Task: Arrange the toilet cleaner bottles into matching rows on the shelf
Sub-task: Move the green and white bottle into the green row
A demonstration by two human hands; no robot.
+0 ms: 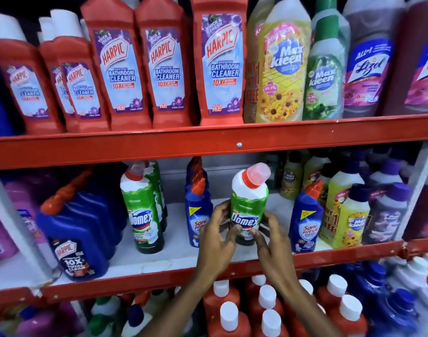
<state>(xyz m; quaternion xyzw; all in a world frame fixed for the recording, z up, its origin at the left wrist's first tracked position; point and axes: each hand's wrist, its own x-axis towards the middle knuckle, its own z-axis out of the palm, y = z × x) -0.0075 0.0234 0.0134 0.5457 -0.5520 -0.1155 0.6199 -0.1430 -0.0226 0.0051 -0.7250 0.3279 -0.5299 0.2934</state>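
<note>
hands clasp upright domex bottle between them.

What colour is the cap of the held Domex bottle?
Translucent pink cap over a red collar, seen in the head view.

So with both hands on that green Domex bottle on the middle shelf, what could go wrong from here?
1. The Domex bottle is gripped low by the left hand and right hand, so its tall top could tip.
2. Sani Fresh bottles stand close on either side; sliding it toward the other Domex row might knock one over.
3. It sits near the shelf's red front edge; a slip could drop it onto the bottles below.
</note>
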